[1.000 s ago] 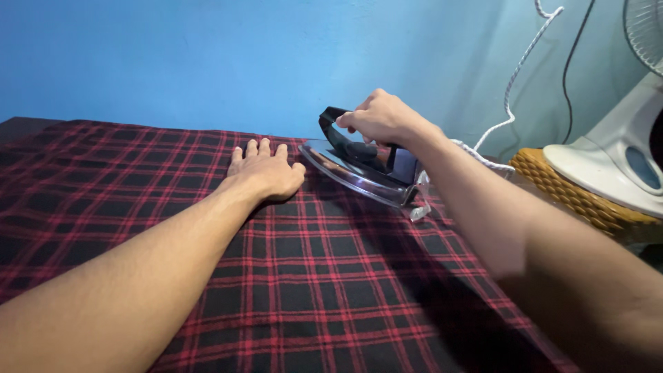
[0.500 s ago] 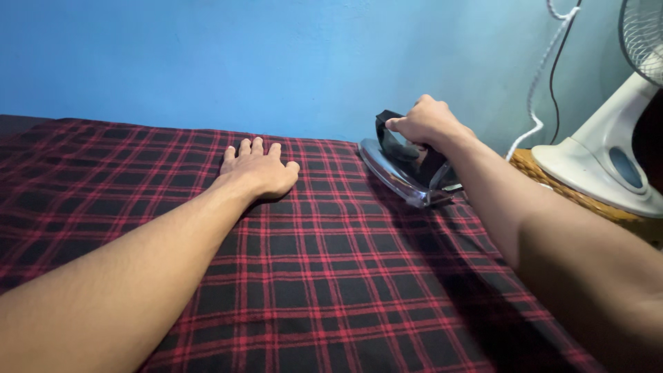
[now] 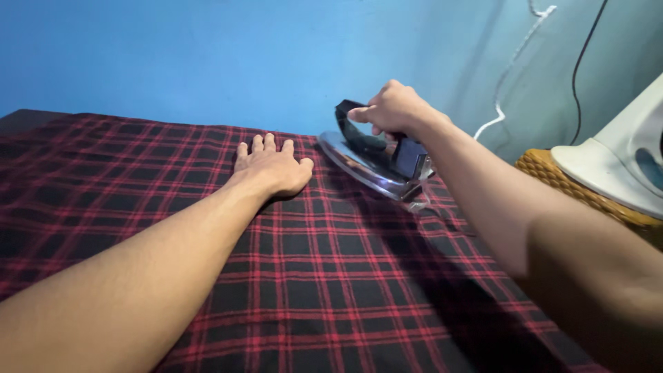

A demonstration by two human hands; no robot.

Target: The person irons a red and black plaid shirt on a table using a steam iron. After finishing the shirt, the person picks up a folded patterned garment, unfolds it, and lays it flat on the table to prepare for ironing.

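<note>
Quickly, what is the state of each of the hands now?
Left hand: open, flat on the plaid cloth.
Right hand: closed on the iron handle.

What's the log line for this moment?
left hand flat on plaid cloth | right hand grips iron handle | iron tilted

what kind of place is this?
Likely a home ironing spot: the right hand grips a clothes iron on red plaid cloth, beside a white fan base on a wicker stand.

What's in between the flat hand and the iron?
Nothing but a narrow strip of the red and black plaid cloth. In the head view, the left hand lies flat beside the iron, which the right hand grips.
</note>
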